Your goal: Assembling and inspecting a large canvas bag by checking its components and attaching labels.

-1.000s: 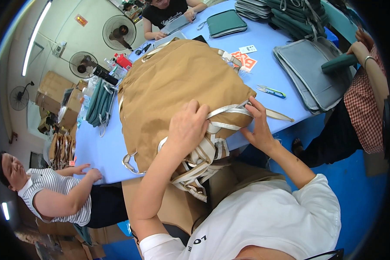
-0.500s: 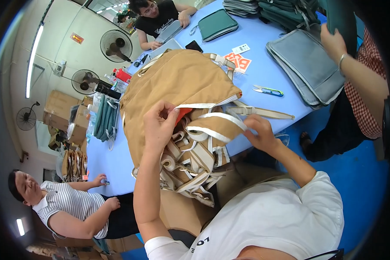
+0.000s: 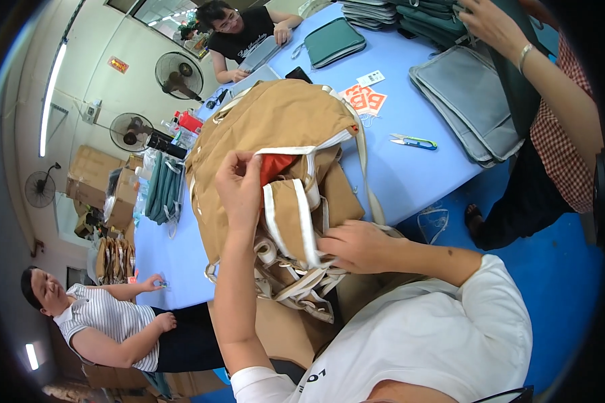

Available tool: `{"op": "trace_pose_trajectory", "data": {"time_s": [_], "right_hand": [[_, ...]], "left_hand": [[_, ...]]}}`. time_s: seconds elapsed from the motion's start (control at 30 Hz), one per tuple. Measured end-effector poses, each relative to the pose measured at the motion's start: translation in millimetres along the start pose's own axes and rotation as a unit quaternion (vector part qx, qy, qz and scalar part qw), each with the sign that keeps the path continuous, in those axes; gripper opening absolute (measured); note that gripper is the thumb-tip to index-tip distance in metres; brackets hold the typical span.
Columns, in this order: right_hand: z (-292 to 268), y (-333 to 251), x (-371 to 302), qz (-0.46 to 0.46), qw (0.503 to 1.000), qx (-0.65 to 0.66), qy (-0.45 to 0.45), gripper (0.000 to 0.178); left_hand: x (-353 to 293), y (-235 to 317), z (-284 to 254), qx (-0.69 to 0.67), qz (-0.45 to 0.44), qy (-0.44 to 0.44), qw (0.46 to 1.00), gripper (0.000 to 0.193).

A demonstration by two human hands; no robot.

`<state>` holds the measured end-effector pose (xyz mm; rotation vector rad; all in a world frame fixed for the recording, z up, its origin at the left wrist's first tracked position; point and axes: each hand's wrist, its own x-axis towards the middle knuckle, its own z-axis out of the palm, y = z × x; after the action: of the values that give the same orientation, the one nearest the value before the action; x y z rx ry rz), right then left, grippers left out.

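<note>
A large tan cloth bag (image 3: 275,111) with white edge binding lies on the table in front of me, its orange-red lining (image 3: 274,168) showing at the opening. My left hand (image 3: 238,188) is closed, thumb and fingers pinching the white-bound rim. A wide tan strip with white edges (image 3: 290,218) hangs from beside the opening. At its lower end my right hand (image 3: 355,247) is closed, fingers curled on the edge; the fingertips are partly hidden. Under both hands several tan and white webbing straps (image 3: 296,285) hang in a tangle over the table edge.
Thread snips (image 3: 413,141) lie on the blue table right of the bag, near orange and white cards (image 3: 364,101). Stacked grey cases (image 3: 467,101) sit further right, where a co-worker's hand (image 3: 494,27) handles dark green fabric. A green case (image 3: 336,43) lies at the back.
My right hand has moved down and left, bringing the white-edged strip from stretched rightward to hanging downward. My left hand still pinches the rim. The co-worker's hand at the right has moved up.
</note>
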<state>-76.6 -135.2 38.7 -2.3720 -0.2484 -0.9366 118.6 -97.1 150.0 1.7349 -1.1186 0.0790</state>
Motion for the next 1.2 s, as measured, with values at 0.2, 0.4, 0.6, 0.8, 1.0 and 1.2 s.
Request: {"op": "trace_pose_trajectory", "data": {"time_s": [0.2,0.4,0.6,0.8,1.0,1.2], "right_hand": [[-29.4,11.6,-61.4,0.128,0.980,0.071,-0.135,0.046],[-17.6,48.2,-71.7,0.255,0.918,-0.303,-0.041,0.056],[-4.1,44.7,-100.6,0.237,0.952,-0.174,-0.087,0.047],[16.6,26.3,-77.9,0.343,0.898,0.260,0.088,0.047],[72.2,18.9,-97.3,0.248,0.803,0.504,0.198,0.053],[28.6,-19.2,-96.5,0.321,0.590,0.734,0.097,0.089]], "left_hand": [[22.8,13.5,-16.3,0.023,0.031,0.023,0.999,0.008],[41.8,14.9,-19.0,0.019,0.063,0.005,0.998,0.008],[43.2,8.4,-18.8,0.045,0.075,-0.006,0.996,0.008],[41.4,9.7,-15.7,0.021,0.060,0.002,0.998,0.008],[37.6,10.8,-10.3,0.016,0.064,0.014,0.998,0.008],[33.2,14.1,-10.5,0.019,0.054,0.009,0.998,0.007]]}}
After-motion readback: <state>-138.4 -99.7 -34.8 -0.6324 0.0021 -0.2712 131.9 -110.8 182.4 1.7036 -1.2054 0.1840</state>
